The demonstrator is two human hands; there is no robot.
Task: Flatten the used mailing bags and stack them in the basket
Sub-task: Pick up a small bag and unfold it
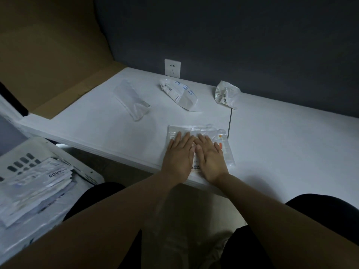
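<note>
**Fig. Both hands pressing a mailing bag flat at the counter's front edge**

The white counter (272, 142) fills the middle of the view, with a brown cardboard sheet (48, 55) leaning at its far left. Below the counter's left end stands a white slotted basket (38, 147), which holds an uneven, fanned stack of flattened bags (35, 187).

The bag in hand, a translucent mailing bag (194, 131) with an orange mark on its label, lies at the counter's near edge. Three bags farther back are not yet flattened: a clear bag (132, 100), a white bag with blue writing (180, 94), and a crumpled white bag (226, 94) by the wall.

The left hand (178, 154) and right hand (210, 158) lie side by side on the bag, palms down and fingers straight, gripping nothing. Their index fingers nearly touch.

Likely risks:
- The film looks slick, and the bag sits right at the edge, so a push toward the body could slide it off onto the lap.
- Trapped air may puff the bag up again once the pressure lifts.
- The stack in the basket is fanned out, so a bag dropped on carelessly could make it slump or spill over the rim.
</note>
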